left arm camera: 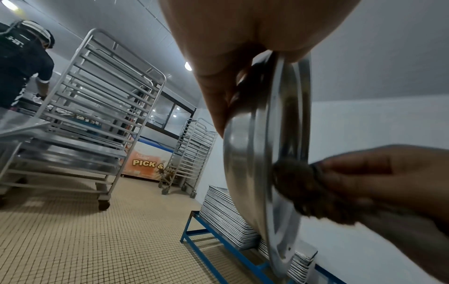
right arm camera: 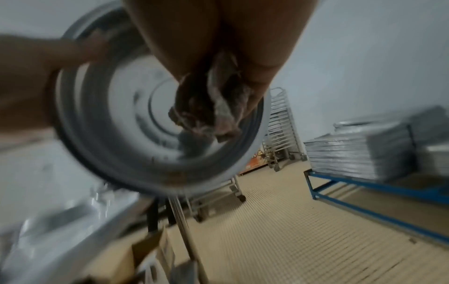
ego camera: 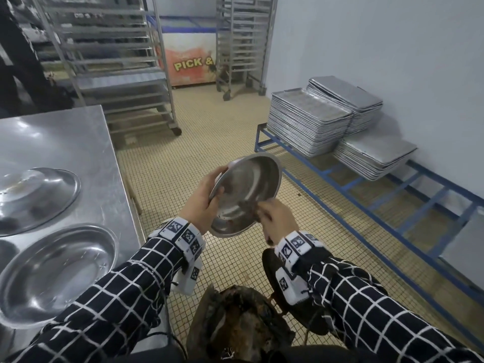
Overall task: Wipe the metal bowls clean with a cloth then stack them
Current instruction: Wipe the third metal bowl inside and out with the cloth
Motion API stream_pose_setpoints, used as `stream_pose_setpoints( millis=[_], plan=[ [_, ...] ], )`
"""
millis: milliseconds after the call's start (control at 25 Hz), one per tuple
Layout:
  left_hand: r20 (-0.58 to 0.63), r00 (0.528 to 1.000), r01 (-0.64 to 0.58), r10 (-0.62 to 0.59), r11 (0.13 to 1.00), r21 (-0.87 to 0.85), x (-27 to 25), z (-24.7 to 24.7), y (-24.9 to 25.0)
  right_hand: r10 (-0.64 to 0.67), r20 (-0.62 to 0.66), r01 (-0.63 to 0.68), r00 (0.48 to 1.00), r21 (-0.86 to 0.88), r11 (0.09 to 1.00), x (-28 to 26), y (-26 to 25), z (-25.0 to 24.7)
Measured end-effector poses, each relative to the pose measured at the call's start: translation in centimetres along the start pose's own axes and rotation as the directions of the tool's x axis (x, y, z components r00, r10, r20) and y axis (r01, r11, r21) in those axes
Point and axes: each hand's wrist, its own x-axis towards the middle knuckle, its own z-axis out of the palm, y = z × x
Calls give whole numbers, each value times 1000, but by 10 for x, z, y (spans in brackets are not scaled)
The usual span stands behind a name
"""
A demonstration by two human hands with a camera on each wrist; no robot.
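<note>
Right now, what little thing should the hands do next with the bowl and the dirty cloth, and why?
Probably sweep the cloth down to the bowl's lowest inside edge. The left hand grips the rim and tilts the bowl; the right hand presses the cloth against the near inside wall, and small dark specks still sit low inside, so it does not look ready to stack.

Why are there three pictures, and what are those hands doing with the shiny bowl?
One camera sits on a person's head, and one on each wrist, so you see the same moment three ways. The left hand grips the rim of a metal bowl, tilted in the air. The right hand holds a dark cloth and presses it inside the bowl to wipe it. On the steel table beside them lie two more bowls: one upside down, one right way up.
</note>
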Motion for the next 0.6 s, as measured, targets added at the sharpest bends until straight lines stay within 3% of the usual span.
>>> stream_pose_setpoints(
  millis=[120, 240, 440, 600],
  plan=[
    [-4, 999, 48, -49, 996, -73, -2, -7, 3, 131, -216, -84, 968, 215, 973, 29, -16, -14],
    [14, 998, 69, -68, 979, -191, -3, -11, 6, 28, -212, 8, 977, 169, 986, 45, -24, -9],
    [-94, 992, 50, -86, 940, -337, -4, -20, 6, -261, 90, 251, 961, 109, 962, 23, -24, 16],
    [-163, 986, 13, -47, 980, -201, -3, -27, 7, -366, 305, 377, 879, 24, 926, 11, -31, 19]
  ],
)
